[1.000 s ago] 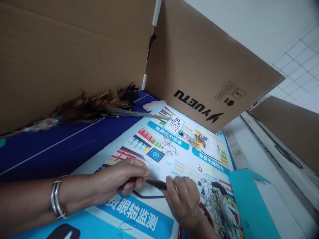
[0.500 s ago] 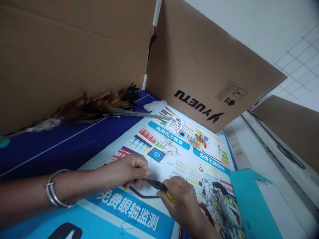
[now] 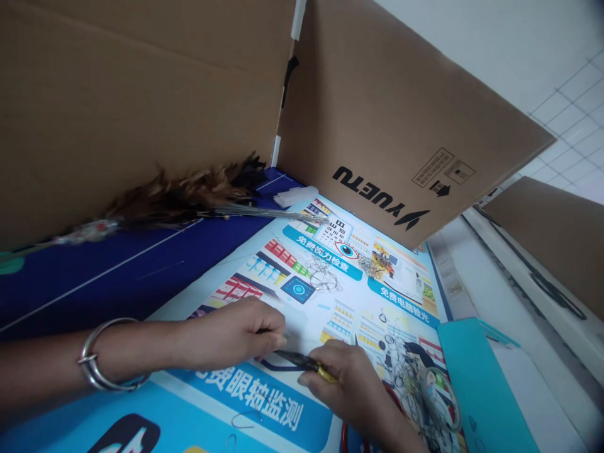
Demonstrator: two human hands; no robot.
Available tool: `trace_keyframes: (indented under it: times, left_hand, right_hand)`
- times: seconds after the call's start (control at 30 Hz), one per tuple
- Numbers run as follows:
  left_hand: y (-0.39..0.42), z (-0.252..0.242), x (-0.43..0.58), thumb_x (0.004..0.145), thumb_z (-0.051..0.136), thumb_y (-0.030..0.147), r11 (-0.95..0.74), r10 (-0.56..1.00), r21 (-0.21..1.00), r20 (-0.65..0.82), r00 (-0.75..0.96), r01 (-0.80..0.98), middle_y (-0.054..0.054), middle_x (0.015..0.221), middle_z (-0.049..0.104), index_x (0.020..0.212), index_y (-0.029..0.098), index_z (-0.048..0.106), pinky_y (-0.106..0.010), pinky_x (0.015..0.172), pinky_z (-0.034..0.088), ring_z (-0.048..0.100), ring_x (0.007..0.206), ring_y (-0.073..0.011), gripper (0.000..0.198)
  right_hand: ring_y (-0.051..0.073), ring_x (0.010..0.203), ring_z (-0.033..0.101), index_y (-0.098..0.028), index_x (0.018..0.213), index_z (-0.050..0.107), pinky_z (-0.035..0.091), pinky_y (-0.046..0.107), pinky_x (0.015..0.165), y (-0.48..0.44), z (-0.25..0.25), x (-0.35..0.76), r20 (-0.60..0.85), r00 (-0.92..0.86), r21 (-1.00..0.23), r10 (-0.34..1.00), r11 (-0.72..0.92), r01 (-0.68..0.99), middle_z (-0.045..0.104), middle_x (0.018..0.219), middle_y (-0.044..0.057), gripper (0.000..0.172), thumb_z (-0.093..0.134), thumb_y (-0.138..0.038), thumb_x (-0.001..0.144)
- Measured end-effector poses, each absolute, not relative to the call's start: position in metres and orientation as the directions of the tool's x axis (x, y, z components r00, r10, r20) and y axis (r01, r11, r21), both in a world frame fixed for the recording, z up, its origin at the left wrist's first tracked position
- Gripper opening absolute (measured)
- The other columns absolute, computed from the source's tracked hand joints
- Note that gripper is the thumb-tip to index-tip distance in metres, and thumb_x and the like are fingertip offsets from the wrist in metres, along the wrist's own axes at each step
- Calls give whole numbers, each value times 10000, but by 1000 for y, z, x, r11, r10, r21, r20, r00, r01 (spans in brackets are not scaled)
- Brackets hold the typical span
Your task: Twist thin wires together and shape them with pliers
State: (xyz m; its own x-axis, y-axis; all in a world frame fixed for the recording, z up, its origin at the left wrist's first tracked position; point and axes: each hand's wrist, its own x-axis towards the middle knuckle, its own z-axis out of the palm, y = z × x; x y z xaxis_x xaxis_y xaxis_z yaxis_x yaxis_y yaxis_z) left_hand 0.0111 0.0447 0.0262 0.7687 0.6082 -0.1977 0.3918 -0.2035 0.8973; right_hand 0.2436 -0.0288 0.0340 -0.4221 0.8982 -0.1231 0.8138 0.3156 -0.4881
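My right hand (image 3: 342, 380) is closed round the yellow handles of a pair of pliers (image 3: 302, 360), whose dark jaws point left. My left hand (image 3: 255, 333) is pinched shut at the tips of those jaws; whatever sits between its fingers is too small or hidden to make out. Two silver bangles circle the left wrist. Below the hands, a bent wire hook (image 3: 243, 420) lies on the printed poster (image 3: 325, 308). Beside my right forearm is a tangle of wire pieces (image 3: 406, 377), with a roll of clear tape (image 3: 441, 399) on it.
Cardboard panels (image 3: 377, 126) stand behind and at the left. Brown feathers (image 3: 189, 189) and a bundle of thin wires (image 3: 268, 214) lie along the back. Small wire heaps (image 3: 323, 274) rest on the poster. A teal box (image 3: 481, 384) stands at right; red handles (image 3: 344, 437) show near my right forearm.
My left hand and forearm have turned slightly and sit a little lower. The pliers' jaws remain at the left fingertips, now lying a bit flatter. The view has shifted slightly.
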Motion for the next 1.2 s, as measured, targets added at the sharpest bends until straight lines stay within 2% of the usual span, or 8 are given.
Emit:
trace_keyframes:
  times: [0.13, 0.23, 0.33, 0.43, 0.63, 0.8, 0.97, 1.2]
  left_hand:
    - [47, 24, 13, 831, 503, 402, -96, 656, 923, -222, 721, 372, 36, 567, 495, 595, 190, 495, -224, 507, 300, 420, 530, -110, 317]
    - [52, 19, 14, 793, 536, 419, 86, 734, 939, -286, 616, 334, 24, 563, 550, 633, 185, 552, -221, 451, 285, 416, 451, -100, 284]
    - [57, 14, 15, 777, 577, 450, 196, 763, 948, -308, 568, 251, 11, 574, 571, 654, 166, 599, -220, 439, 256, 411, 436, -92, 310]
    - [59, 11, 15, 763, 642, 462, 250, 769, 952, -306, 562, 176, 43, 555, 491, 694, 155, 652, -218, 448, 219, 369, 469, -87, 315]
    - [54, 7, 15, 745, 694, 515, 348, 731, 932, -335, 595, 98, 59, 540, 452, 675, 153, 643, -224, 436, 177, 310, 452, -75, 371]
    - [50, 9, 16, 729, 716, 463, 440, 695, 896, -376, 613, 52, 52, 508, 479, 617, 162, 627, -228, 420, 174, 330, 420, -71, 333]
    - [46, 12, 18, 703, 735, 410, 532, 676, 847, -427, 600, 3, 35, 508, 512, 555, 164, 592, -221, 416, 195, 346, 415, -68, 320]
    - [45, 11, 21, 667, 754, 404, 596, 651, 803, -476, 591, -10, 33, 508, 527, 562, 163, 584, -212, 406, 191, 343, 406, -61, 313]
  right_hand:
    - [120, 617, 562, -212, 701, 604, 386, 206, 553, -28, 21, 242, 62, -420, -513, 905, 390, 765, 567, 645, -35, 208, 668, -331, 859]
    - [149, 672, 583, -206, 899, 653, 436, 233, 588, -27, 6, 242, 250, -329, -495, 911, 413, 765, 619, 756, 11, 162, 619, -364, 897]
    - [191, 774, 596, -185, 997, 637, 479, 283, 674, -26, -6, 243, 441, -285, -381, 851, 465, 799, 633, 843, 60, 174, 584, -336, 927]
    - [208, 803, 584, -173, 1026, 620, 476, 311, 697, -25, -9, 244, 539, -335, -221, 773, 513, 829, 634, 867, 78, 152, 583, -289, 936]
    - [227, 786, 563, -135, 1101, 615, 435, 369, 693, -27, -5, 247, 560, -518, 137, 647, 544, 828, 635, 872, 89, 205, 575, -261, 944]
    - [245, 822, 565, -115, 1129, 631, 421, 397, 706, -30, 0, 250, 519, -611, 327, 598, 522, 788, 648, 929, 106, 232, 587, -206, 921]
    - [256, 843, 576, -120, 1139, 640, 413, 406, 711, -32, 2, 251, 504, -645, 401, 574, 506, 763, 646, 958, 115, 241, 579, -215, 926]
    - [259, 836, 580, -122, 1126, 644, 410, 403, 706, -33, 3, 248, 529, -637, 392, 560, 504, 769, 653, 929, 103, 223, 585, -179, 919]
